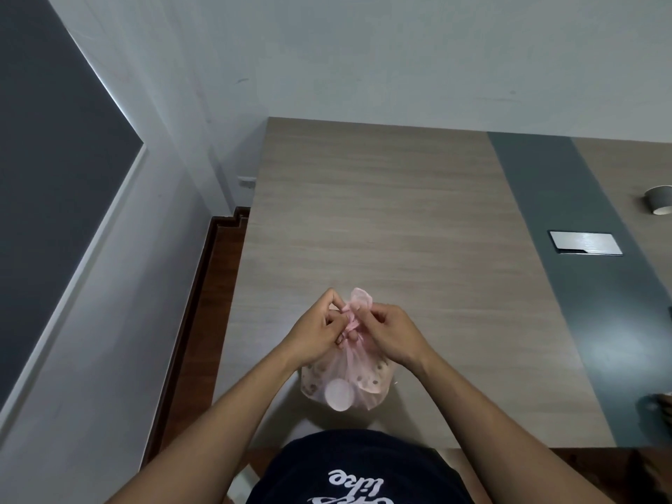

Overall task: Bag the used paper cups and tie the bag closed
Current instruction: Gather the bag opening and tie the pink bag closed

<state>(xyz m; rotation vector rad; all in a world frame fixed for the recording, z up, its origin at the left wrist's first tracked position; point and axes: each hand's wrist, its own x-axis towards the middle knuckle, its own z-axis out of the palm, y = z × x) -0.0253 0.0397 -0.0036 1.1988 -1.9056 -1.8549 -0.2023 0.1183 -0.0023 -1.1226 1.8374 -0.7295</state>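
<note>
Both hands (354, 327) pinch bag (345, 383) neck above cups.

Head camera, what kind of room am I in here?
Probably an office or meeting room: a long wood-look table with a grey strip, a flush metal cable hatch set into it, and plain white walls.

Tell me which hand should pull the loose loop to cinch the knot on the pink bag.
Probably the right hand: its fingertips pinch the plastic right under the loose loop. The left hand grips the twisted neck of the pink bag lower down, so it can hold the bag steady.
</note>
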